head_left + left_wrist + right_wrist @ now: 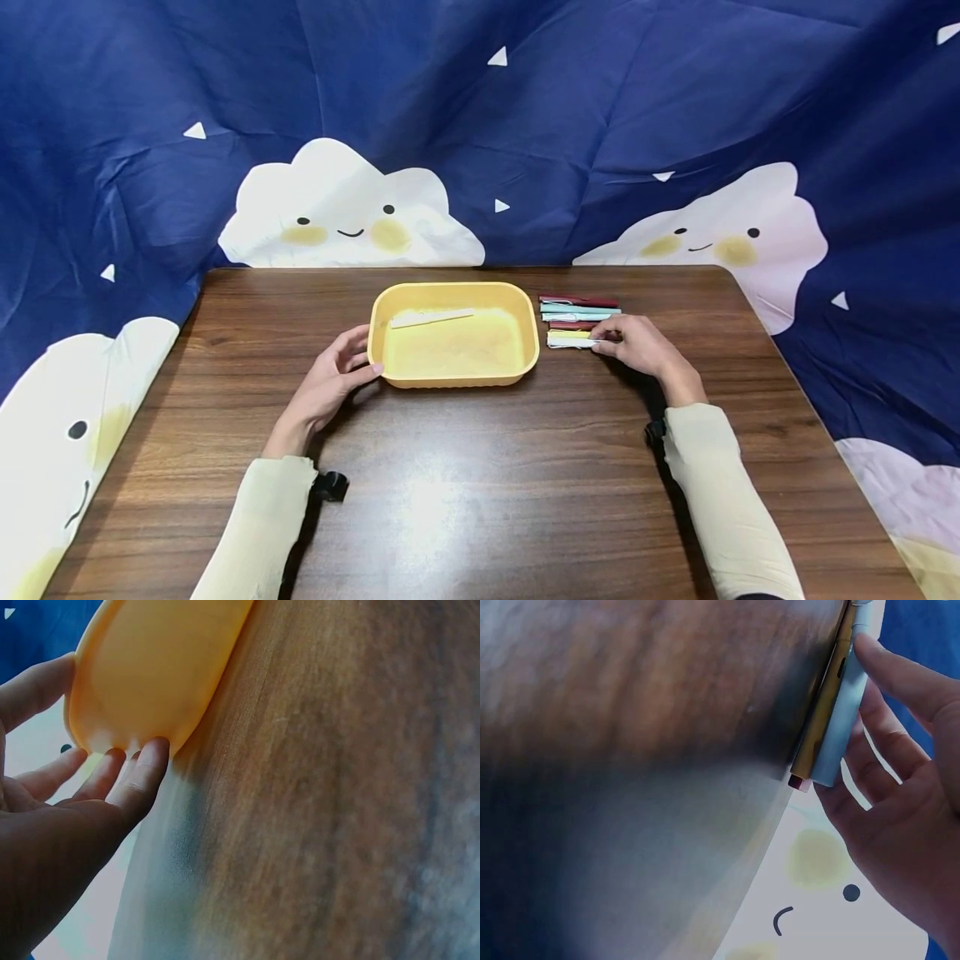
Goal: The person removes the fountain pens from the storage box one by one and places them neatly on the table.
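Note:
A yellow plastic box [457, 382] sits on the table, with one white pen [431, 318] lying inside near its back left. At the left end of the box, my left hand [330, 383] holds the wall, its thumb at the front corner and its fingers along the outside. My right hand [637, 346] pinches the near white pen [566, 342] at its right end; in the right wrist view this pen [844, 727] looks pale blue. A yellow pen [821, 724] lies right beside it. Behind are dark red pens [581, 301] and light blue pens [581, 309], laid side by side.
The brown wooden table [480, 500] carries the box and pens near its back edge. A dark blue curtain [525, 117] with white clouds hangs behind and around the table. A black band [330, 486] is on the left wrist, and another band [655, 432] on the right.

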The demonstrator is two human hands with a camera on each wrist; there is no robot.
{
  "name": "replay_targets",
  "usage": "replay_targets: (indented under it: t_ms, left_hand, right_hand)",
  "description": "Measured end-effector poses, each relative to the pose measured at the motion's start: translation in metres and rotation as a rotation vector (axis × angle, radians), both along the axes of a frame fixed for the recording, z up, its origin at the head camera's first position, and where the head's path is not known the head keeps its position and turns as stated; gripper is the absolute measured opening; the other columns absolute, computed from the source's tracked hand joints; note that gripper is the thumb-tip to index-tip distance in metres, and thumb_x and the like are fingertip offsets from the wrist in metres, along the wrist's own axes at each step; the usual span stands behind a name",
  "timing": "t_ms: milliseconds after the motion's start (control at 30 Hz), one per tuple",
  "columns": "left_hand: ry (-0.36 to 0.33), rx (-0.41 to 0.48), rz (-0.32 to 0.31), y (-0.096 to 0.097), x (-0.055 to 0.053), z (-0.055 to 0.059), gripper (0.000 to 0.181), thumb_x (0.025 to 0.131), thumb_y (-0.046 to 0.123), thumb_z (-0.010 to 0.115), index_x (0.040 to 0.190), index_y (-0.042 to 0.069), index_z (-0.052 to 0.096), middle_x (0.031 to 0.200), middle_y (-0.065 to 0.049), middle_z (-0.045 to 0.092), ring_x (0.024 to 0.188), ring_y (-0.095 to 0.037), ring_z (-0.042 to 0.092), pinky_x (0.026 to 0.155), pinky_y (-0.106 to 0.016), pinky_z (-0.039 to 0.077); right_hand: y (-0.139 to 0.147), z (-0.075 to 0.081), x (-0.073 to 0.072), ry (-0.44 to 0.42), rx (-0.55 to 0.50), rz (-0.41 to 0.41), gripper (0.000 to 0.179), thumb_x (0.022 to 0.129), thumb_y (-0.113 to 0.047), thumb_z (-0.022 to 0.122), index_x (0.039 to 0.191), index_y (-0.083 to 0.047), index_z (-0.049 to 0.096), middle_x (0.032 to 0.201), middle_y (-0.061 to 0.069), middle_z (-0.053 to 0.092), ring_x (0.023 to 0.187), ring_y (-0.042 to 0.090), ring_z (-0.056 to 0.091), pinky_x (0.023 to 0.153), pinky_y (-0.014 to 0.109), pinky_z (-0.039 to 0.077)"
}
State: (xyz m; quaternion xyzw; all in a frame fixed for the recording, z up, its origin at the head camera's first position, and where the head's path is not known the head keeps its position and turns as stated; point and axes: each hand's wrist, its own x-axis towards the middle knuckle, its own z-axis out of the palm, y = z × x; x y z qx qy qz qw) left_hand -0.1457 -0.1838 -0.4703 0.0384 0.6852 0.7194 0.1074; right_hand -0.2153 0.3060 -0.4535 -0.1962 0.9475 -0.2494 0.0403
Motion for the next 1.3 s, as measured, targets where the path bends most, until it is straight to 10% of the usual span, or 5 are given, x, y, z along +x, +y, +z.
replay_targets:
  t_ms: [1300]
  left_hand:
    - [0.001, -0.006, -0.01, -0.001, 0.0, 0.001, 0.073, 0.091, -0.004, 0.068, 0.155, -0.002, 0.031, 0.15, -0.026, 0.039, 0.133, -0.042, 0.045, 0.092, -0.022, 0.05]
  right_hand:
    - [-0.013, 0.014, 0.004, 0.008, -0.128, -0.06, 0.016, 0.09, -0.013, 0.078, 0.104, -0.005, 0.076, 0.094, 0.009, 0.072, 0.083, 0.022, 0.061, 0.075, 0.036, 0.048]
